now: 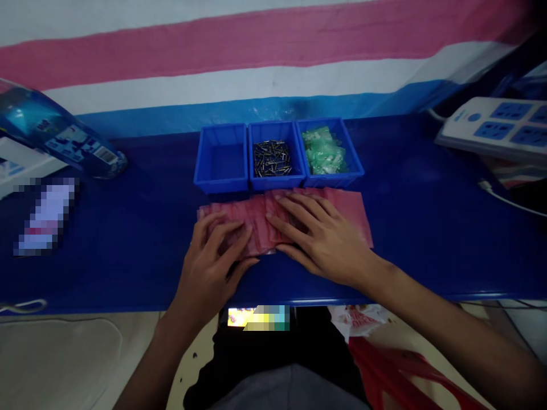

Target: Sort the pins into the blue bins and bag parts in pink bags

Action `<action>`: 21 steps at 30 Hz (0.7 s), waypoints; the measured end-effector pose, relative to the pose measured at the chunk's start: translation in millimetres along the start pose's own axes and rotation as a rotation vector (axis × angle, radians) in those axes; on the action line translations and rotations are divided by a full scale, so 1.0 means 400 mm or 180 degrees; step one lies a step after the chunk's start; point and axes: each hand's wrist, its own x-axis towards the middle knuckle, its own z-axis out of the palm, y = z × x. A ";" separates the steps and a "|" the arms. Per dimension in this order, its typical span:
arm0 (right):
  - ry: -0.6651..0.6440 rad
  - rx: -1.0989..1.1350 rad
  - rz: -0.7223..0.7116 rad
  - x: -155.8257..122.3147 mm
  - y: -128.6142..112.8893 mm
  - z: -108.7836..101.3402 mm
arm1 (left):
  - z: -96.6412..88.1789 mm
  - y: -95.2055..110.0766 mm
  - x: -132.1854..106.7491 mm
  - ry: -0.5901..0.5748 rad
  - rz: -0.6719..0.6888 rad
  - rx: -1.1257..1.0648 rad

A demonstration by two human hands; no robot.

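A row of overlapping pink plastic bags [257, 219] lies flat on the blue table in front of me. On the left part of the row rests my left hand [216, 250], its fingers apart and bent over the bags. My right hand [318, 236] lies across the middle and right part, fingers spread, palm down. Neither hand grips anything that I can see. Just beyond the bags stand three blue bins: an empty left bin [222, 182], a middle bin [276, 182] of dark screws [272, 158], and a right bin [356, 169] of small green packets [323, 151].
A blue bottle [64, 136] leans at the left, above a blurred-out phone-like object [47, 216]. At the right sits a white power strip [496, 122] with a white cable [513, 199]. A striped sheet [256, 51] hangs behind the table [419, 228]. A lit screen [258, 318] shows below the edge.
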 end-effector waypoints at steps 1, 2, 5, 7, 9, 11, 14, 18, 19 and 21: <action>-0.0021 0.0056 -0.0043 -0.001 0.002 0.004 | 0.001 -0.002 -0.003 0.0030 -0.0041 -0.0006; -0.0044 0.0116 -0.0099 -0.002 0.004 0.008 | 0.004 -0.004 -0.005 0.0060 -0.0065 -0.0023; -0.0011 0.0232 -0.0251 -0.002 0.010 0.008 | 0.015 -0.015 -0.004 0.0084 -0.0023 -0.0019; 0.0072 0.0289 -0.0264 -0.009 0.016 -0.013 | 0.017 -0.026 -0.003 0.0064 0.0053 0.0135; 0.0150 0.0369 -0.0201 -0.029 0.026 -0.047 | 0.015 -0.036 -0.003 0.0017 0.0114 0.0330; 0.0225 0.0384 -0.0070 -0.065 0.043 -0.079 | 0.013 -0.042 -0.003 0.0005 0.0165 0.0457; 0.0212 0.0246 0.0174 -0.133 0.076 -0.098 | 0.017 -0.041 0.000 0.0081 0.0148 0.0542; -0.0082 0.0242 0.0203 -0.184 0.105 -0.082 | 0.020 -0.021 0.011 0.0219 0.0015 0.0683; -0.0104 0.0287 0.0173 -0.181 0.107 -0.082 | 0.015 -0.016 0.016 0.0265 0.0010 0.0712; -0.0028 0.0391 0.0159 -0.153 0.105 -0.097 | -0.001 -0.011 0.036 0.0411 0.0065 0.0701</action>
